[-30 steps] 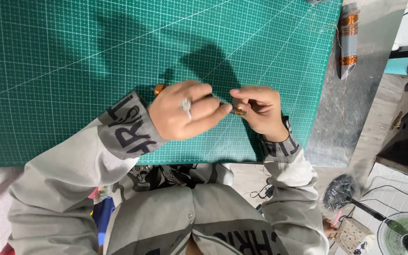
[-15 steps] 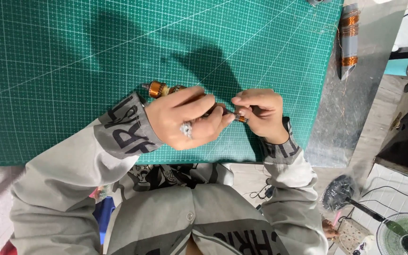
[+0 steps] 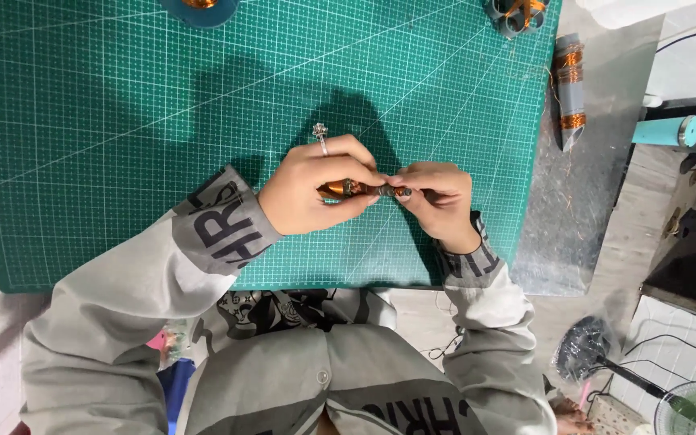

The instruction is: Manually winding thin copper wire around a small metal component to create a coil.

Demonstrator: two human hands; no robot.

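While both hands, left hand [image 3: 308, 193] and right hand [image 3: 441, 201], grip the copper-wound tube [image 3: 364, 190], a green cutting mat [image 3: 122, 121] lies beneath.

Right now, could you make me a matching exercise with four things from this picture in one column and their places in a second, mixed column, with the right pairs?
Things:
1. small copper-wound part
2. ring
3. grey tube with copper windings
4. green cutting mat

Places:
A. lying on the grey surface right of the mat
B. under both hands
C. on a finger of the left hand
D. pinched between the left hand and the right hand

Pairs: 1-D, 2-C, 3-A, 4-B
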